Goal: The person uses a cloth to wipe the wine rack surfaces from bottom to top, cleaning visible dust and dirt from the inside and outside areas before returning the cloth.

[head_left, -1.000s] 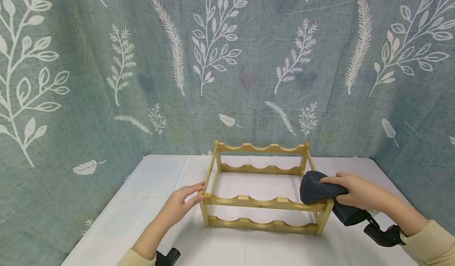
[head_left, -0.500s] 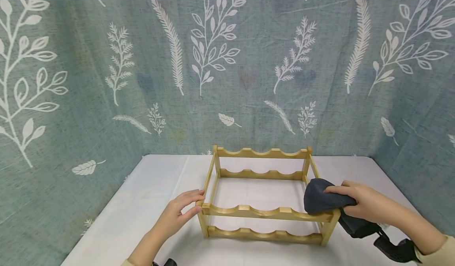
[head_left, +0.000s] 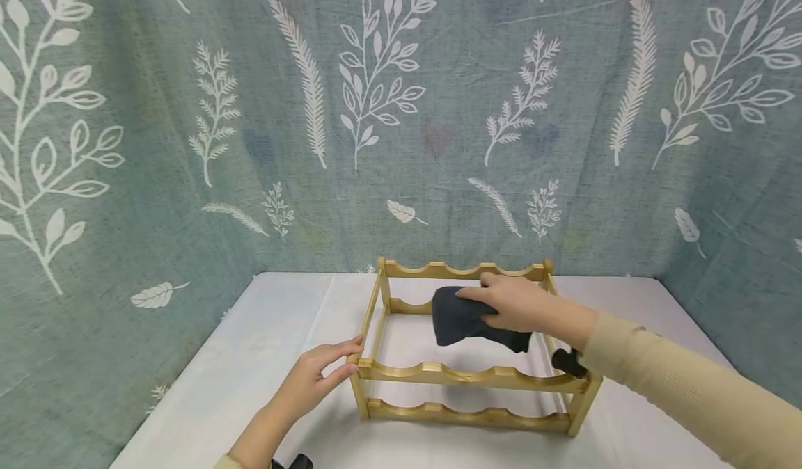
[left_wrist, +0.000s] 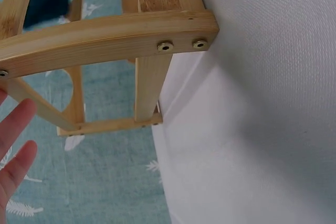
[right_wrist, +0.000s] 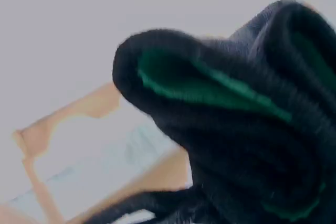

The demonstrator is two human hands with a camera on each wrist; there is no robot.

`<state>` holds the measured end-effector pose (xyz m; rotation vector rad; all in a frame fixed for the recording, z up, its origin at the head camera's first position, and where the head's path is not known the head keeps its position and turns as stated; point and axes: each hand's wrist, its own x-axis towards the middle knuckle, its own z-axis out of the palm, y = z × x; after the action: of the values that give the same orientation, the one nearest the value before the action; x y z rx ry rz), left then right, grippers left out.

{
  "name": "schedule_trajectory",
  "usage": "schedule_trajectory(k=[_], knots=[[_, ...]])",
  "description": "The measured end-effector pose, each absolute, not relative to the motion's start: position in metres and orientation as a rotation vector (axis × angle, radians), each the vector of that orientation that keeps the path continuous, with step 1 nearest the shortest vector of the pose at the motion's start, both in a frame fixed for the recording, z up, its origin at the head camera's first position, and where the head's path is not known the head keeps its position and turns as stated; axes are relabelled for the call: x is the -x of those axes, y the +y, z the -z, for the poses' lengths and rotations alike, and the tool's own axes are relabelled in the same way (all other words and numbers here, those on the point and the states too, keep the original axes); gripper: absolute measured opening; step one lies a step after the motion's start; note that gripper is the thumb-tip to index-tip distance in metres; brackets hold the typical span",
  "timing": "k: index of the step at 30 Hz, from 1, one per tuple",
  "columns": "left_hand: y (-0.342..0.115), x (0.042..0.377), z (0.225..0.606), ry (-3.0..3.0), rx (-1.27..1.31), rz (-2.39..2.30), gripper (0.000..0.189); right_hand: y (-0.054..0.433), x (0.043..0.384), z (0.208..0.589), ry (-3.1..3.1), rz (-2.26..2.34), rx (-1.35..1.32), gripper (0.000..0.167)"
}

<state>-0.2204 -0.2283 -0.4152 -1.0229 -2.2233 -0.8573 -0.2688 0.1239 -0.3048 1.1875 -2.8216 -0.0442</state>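
A wooden rack [head_left: 464, 378] with scalloped rails stands on the white table. My left hand [head_left: 310, 378] touches its front left corner, fingers and thumb fairly straight; the left wrist view shows these fingers [left_wrist: 18, 119] beside the rack's end frame [left_wrist: 105, 38]. Over the middle of the rack, my right hand [head_left: 514, 303] grips a folded dark navy cloth [head_left: 457, 319] between thumb and fingers. Green shows inside the folds of the cloth [right_wrist: 236, 129] in the right wrist view, where the hand itself is hidden. Whether the cloth touches a rail I cannot tell.
A white cover lies over the table [head_left: 269, 330]. Grey-green fabric [head_left: 432, 135] printed with white leaves hangs behind it and along both sides. A dark wrist device [head_left: 567, 362] sits under my right wrist, close to the rack's right end.
My right hand has carried the cloth from the rack's front right corner leftward and back, over its middle. The rack shifted slightly toward me earlier; my left hand stays at its corner.
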Motion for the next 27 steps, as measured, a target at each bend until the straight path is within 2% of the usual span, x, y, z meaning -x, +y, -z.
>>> schedule_trajectory(k=[5,11,18,27], knots=[[-0.226,0.225,0.415,-2.205,1.046,0.842,0.038,0.051,0.307,0.338,-2.804,0.43,-1.277,0.046],[-0.226,0.223,0.414,-2.224,1.03,0.823,0.037,-0.007,0.346,0.379,-2.825,0.523,-1.234,0.044],[-0.223,0.222,0.413,-2.276,1.018,0.812,0.033,-0.001,0.372,0.413,-2.931,0.589,-1.025,0.043],[-0.228,0.221,0.413,-2.267,1.009,0.775,0.033,0.024,0.369,0.404,-2.988,0.737,-0.971,0.043]])
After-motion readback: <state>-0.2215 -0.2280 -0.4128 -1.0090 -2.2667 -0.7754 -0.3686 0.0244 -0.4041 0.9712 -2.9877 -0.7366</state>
